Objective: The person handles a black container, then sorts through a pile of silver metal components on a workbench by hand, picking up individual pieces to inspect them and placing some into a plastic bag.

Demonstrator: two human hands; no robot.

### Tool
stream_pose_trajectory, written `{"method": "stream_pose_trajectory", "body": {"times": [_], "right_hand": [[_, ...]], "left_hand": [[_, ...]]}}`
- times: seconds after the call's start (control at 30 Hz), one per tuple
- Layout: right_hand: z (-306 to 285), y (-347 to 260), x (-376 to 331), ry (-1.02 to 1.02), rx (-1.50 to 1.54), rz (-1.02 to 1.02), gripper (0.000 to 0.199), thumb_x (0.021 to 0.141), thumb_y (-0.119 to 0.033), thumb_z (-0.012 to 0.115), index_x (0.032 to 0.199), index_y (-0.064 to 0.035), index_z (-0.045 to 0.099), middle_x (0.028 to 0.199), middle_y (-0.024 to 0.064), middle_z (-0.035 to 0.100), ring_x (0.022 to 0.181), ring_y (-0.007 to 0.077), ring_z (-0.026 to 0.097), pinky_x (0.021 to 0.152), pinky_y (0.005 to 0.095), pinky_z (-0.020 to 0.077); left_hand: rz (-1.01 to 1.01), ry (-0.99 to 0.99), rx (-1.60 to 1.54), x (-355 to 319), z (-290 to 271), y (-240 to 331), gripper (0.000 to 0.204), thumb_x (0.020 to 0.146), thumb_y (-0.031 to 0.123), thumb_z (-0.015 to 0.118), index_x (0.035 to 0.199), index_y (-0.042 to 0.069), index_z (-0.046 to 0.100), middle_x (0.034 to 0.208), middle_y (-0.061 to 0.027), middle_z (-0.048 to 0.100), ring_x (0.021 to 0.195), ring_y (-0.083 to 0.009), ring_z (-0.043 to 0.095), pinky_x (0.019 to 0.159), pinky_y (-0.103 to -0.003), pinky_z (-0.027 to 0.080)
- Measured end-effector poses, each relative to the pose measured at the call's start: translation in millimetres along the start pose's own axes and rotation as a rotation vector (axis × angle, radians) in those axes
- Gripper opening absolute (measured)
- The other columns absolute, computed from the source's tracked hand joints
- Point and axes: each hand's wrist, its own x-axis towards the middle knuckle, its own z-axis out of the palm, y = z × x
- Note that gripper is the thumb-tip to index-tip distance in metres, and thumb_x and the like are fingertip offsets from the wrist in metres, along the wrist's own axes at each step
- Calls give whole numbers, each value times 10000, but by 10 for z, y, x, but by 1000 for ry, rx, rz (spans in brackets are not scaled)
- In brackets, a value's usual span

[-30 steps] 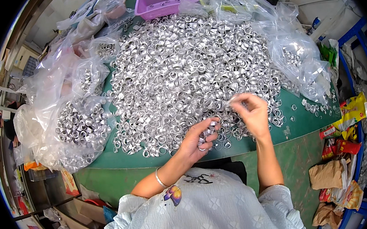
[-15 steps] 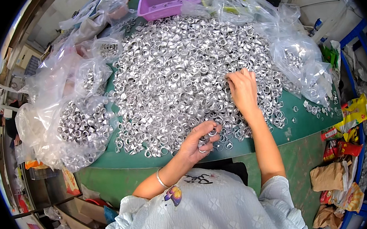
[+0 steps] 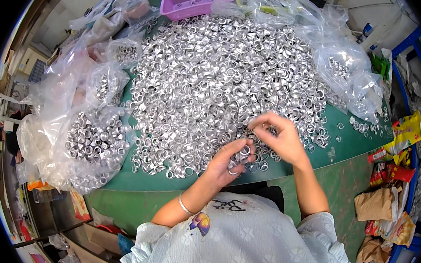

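A green worktable bears a broad heap of silver-coloured metal rings. At the heap's nine o'clock slumps a clear plastic bag; at twelve stands a purple plastic basket. Toward five, the right hand curls narrowly, whether around a ring I cannot tell. At six, the left hand cups a few loose rings.

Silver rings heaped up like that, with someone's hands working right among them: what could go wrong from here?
Two things, perhaps. The left hand cups several rings, so one might slip out and be hard to find again among the similar silvery pieces in the heap. Also, the heap spreads close to the near edge of the green table, so a careless sweep of the right hand could knock some onto the floor.
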Motion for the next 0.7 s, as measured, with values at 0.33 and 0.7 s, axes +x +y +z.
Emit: {"method": "stream_pose_trajectory", "body": {"times": [0.33,0.7], "right_hand": [[103,334,116,88,-831,-374,280,733,-113,691,994,-82,596,1090,49,573,1032,241,524,947,473,310],[-256,540,144,566,-754,-157,154,763,-120,696,846,-43,592,933,77,608,937,256,526,883,379,333]], "left_hand": [[-98,-97,-168,-80,-67,8,185,917,221,500,887,42,534,911,-99,503,616,-126,468,330,-148,335],[-47,-120,-72,-100,-138,-9,197,861,106,559,1038,21,576,887,-68,525,628,-121,462,362,-163,303]]}}
